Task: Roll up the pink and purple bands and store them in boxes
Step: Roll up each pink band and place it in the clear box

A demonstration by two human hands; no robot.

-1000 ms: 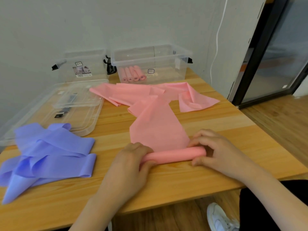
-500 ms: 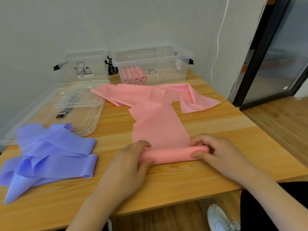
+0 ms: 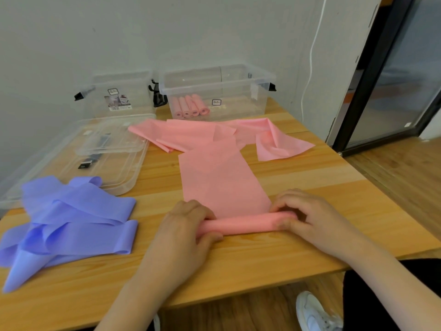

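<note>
Head view: left hand (image 3: 183, 225) and right hand (image 3: 307, 216) each curl a grip round an end of the pink band (image 3: 222, 185), half rolled on the counter (image 3: 298, 256); purple band (image 3: 71, 218) lies left.

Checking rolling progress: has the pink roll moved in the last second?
Yes. The pink roll has crept away from the table's near edge, toward the clear box.

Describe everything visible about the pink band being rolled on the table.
The pink band is thin, matte, stretchy-looking sheet. Its near end is wound into a tight roll lying crosswise on the wooden table, gripped at each end by the left hand and right hand. The unrolled strip runs away flat, then bunches in folds before the clear box.
</note>
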